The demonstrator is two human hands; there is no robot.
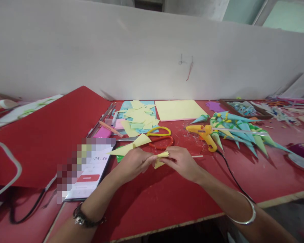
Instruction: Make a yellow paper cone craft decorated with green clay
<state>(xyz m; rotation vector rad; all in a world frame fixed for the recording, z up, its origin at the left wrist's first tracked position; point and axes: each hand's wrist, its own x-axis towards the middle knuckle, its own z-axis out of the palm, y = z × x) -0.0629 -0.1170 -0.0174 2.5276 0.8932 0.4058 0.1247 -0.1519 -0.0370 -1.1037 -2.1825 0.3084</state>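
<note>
In the upper right of the frame, a shallow brown tray [260, 112] holds a jumble of pale blue and whitish scraps [243, 108], too small to tell apart. At the frame's centre, the left hand [139, 160] and right hand [181, 160] meet over the red bench [142, 212], fingers closed together on a small folded yellow paper [163, 155]; the fingers hide much of it. A thin pale stick [198, 156] shows beyond the right hand, its other end covered. Left of centre, a yellow paper cone [129, 148] lies partly over the scissors [159, 131] and a green item [119, 158], mostly hidden. Pixelation masks part of the phone [91, 168]. A purple object [300, 150] is cut off at the right edge.
</note>
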